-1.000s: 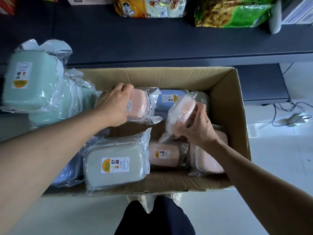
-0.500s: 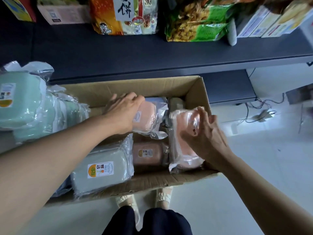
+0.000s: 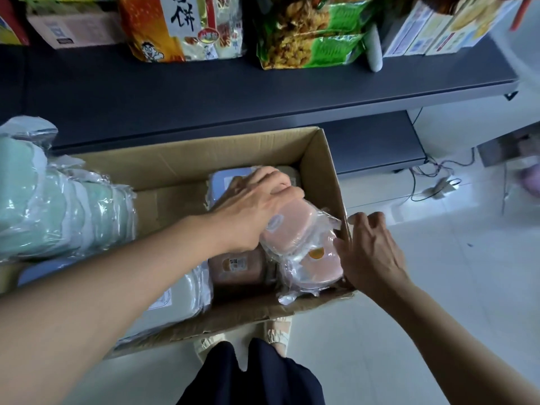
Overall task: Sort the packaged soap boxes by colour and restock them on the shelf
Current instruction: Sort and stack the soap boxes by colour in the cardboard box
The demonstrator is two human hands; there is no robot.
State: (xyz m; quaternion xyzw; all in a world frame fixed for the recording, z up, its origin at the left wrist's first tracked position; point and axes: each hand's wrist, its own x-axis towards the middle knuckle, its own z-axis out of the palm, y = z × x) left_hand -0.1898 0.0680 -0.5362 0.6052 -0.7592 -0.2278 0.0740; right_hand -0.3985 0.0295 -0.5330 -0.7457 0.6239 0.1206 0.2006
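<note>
The cardboard box [image 3: 187, 159] fills the frame's centre, below the dark shelf [image 3: 263, 92]. Right of centre, the left hand [image 3: 251, 206] curls over a pink soap box [image 3: 287, 229], its long axis running upper left to lower right. The right hand [image 3: 369, 249], fingers loosely spread, touches a second pink box [image 3: 312, 267] just below.

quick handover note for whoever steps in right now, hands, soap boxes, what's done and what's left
Left hand: grips a pink soap box over the right end of the cardboard box.
Right hand: fingers loose at the carton's right wall, touching a second pink box, holding nothing.
Done: green soap boxes piled left of the carton.
Left: pink, brownish, blue and grey boxes remain in the carton; none visibly on the shelf.
</note>
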